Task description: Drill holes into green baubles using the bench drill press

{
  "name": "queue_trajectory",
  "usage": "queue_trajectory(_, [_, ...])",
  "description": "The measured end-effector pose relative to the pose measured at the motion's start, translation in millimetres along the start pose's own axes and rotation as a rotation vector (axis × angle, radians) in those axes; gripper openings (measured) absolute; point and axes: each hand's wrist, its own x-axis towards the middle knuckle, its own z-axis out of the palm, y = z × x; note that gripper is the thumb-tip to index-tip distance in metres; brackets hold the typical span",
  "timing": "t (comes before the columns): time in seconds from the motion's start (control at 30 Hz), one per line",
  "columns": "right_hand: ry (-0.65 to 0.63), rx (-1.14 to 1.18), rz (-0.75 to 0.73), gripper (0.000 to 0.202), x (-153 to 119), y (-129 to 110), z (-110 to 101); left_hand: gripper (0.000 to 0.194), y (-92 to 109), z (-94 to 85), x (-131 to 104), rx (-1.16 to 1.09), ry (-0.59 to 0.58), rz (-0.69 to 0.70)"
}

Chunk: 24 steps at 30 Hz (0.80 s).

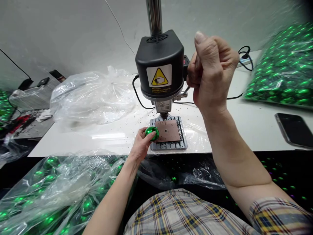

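Observation:
My left hand (143,143) pinches a shiny green bauble (149,133) between thumb and fingers. It is at the left edge of a brown board (171,130) with a small hole, which lies on the slotted metal base (168,146) of a drill press (158,65). The thin drill bit (165,122) points down just above the board, apart from the bauble. Raised at the right of the drill head, my right hand (212,68) is closed around the feed handle. Most of that handle is hidden by the fingers; a metal spoke (186,91) shows below them.
Dark shavings are scattered around the base. A crumpled clear bag (90,94) lies on the white table (97,143) at left. Bags of green baubles sit at the far right (283,71) and lower left (49,195). A phone (294,130) lies near the right edge.

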Motion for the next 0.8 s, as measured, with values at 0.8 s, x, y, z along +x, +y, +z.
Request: queue_trajectory(0.8, [-0.032, 0.006, 0.011, 0.046, 2.4, 1.7, -0.9, 0.047, -31.1, 17.3, 40.5, 0.880, -0.073, 0.568])
